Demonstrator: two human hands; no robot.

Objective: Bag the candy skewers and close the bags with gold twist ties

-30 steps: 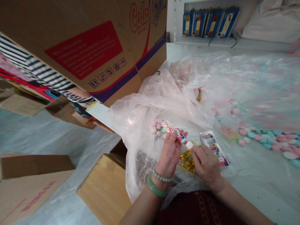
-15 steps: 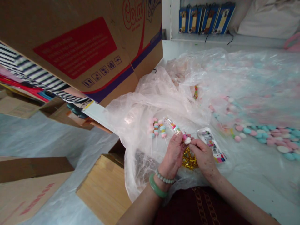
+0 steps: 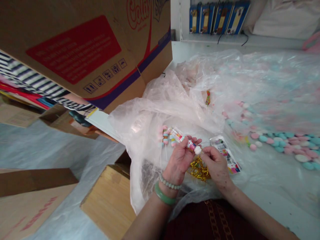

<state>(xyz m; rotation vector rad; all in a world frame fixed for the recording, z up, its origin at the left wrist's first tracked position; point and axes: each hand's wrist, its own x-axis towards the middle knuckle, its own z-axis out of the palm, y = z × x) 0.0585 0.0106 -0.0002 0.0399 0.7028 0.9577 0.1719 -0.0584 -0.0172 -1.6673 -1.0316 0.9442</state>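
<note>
My left hand [image 3: 178,161] is closed around a candy skewer in a clear printed wrapper [image 3: 177,134]; a white candy piece [image 3: 197,150] shows at its near end. Just right of that end, my right hand [image 3: 218,168] is closed in a pinch, and what sits between its fingertips is too small to make out. Below both hands lies a pile of gold twist ties [image 3: 200,171]. Pink, blue and yellow candy skewers [image 3: 165,138] on white sticks rest left of my left hand. Beyond my right hand is a stack of printed clear bags [image 3: 222,150].
Loose pink, blue and white candies [image 3: 295,145] spread across the table at right, partly under crumpled plastic sheeting [image 3: 175,96]. A large cardboard box [image 3: 100,43] stands at the left. Blue binders [image 3: 220,18] line the shelf behind. More boxes [image 3: 110,200] are on the floor.
The wrapped candy skewer has swung slightly left and lower with my left hand, whose fingers have opened out a little. My right hand stays beside its near end.
</note>
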